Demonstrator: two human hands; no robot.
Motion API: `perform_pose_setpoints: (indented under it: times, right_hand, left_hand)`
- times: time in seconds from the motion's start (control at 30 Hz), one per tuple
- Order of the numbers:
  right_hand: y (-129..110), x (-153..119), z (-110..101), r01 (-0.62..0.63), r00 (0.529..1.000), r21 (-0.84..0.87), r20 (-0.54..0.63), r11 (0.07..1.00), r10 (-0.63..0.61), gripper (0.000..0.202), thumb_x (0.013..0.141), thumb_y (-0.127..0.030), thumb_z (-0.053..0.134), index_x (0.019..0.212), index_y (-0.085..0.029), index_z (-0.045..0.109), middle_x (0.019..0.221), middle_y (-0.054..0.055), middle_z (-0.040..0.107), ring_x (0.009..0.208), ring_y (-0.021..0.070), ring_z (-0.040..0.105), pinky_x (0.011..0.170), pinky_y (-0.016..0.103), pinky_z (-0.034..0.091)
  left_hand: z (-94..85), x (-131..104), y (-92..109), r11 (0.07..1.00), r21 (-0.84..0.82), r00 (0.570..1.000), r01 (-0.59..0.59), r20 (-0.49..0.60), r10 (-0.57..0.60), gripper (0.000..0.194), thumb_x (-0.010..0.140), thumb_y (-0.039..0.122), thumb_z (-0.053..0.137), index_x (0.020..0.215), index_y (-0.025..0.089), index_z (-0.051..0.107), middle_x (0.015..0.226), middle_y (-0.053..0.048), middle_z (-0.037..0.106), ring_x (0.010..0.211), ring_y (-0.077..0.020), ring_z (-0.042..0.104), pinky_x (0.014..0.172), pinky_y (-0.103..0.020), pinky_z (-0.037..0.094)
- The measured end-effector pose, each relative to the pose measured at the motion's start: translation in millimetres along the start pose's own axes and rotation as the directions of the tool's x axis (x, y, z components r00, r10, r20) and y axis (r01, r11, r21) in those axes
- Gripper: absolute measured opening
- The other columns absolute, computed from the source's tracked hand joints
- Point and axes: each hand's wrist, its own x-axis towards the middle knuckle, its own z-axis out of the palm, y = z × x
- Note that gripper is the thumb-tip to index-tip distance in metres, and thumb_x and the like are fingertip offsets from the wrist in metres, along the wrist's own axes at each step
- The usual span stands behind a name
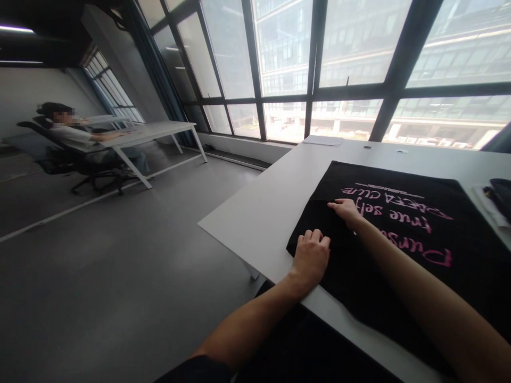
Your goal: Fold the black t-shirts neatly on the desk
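A black T-shirt [399, 287] with pink lettering lies spread on the white table [255, 213]. The lettering appears upside down from where I sit. My left hand [311, 258] rests at the shirt's left edge near the table's front, its fingers curled onto the black fabric. Farther in, my right hand [346, 210] pinches a bit of the cloth between thumb and fingers, beside the printed words. My right forearm crosses over part of the lettering and hides it. The fabric under my left palm is hidden.
A paper sheet [323, 140] lies at the table's far edge, and a dark object [501, 194] sits at the right. Large windows [283, 48] stand behind. Off to the left, a person [72, 133] sits on an office chair at another white table [159, 129].
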Motion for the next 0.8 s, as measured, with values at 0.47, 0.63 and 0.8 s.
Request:
perform_pose_setpoints:
  times: [0.47, 0.63, 0.8]
  right_hand:
    - [-1.1, 7.3, -12.5, 0.177, 0.983, -0.141, 0.068, 0.974, -0.169, 0.016, 0.082, -0.028, 0.065, 0.073, -0.014, 0.07, 0.067, 0.005, 0.068, 0.059, 0.0174, 0.061, 0.051, 0.025, 0.046]
    - [4.5, 3.3, -10.0, 0.306, 0.937, -0.433, -0.022, 0.848, -0.349, 0.034, 0.084, -0.032, 0.064, 0.107, -0.009, 0.072, 0.094, 0.014, 0.074, 0.09, 0.0271, 0.069, 0.082, 0.037, 0.054]
    - [-7.2, -24.4, -0.8, 0.517, 0.767, -0.621, 0.031, 0.589, -0.64, 0.053, 0.094, -0.027, 0.045, 0.143, -0.009, 0.053, 0.141, 0.02, 0.057, 0.135, 0.0316, 0.049, 0.112, 0.047, 0.039]
  left_hand:
    - [2.1, 10.0, 6.6, 0.993, -0.119, 0.999, -0.014, -0.039, 0.009, 0.011, 0.1, 0.025, 0.055, 0.102, 0.02, 0.065, 0.101, -0.004, 0.063, 0.095, -0.02, 0.058, 0.083, -0.03, 0.052]
    - [-13.7, 12.6, -14.0, 0.96, -0.26, 0.993, -0.106, -0.081, 0.088, 0.019, 0.101, 0.026, 0.051, 0.113, 0.021, 0.066, 0.109, -0.004, 0.067, 0.102, -0.0192, 0.062, 0.093, -0.03, 0.052]
    - [-18.0, 36.3, -57.2, 0.977, -0.197, 0.996, -0.083, -0.037, 0.077, 0.037, 0.104, 0.025, 0.042, 0.137, 0.016, 0.056, 0.143, -0.012, 0.058, 0.133, -0.0239, 0.053, 0.113, -0.04, 0.04]
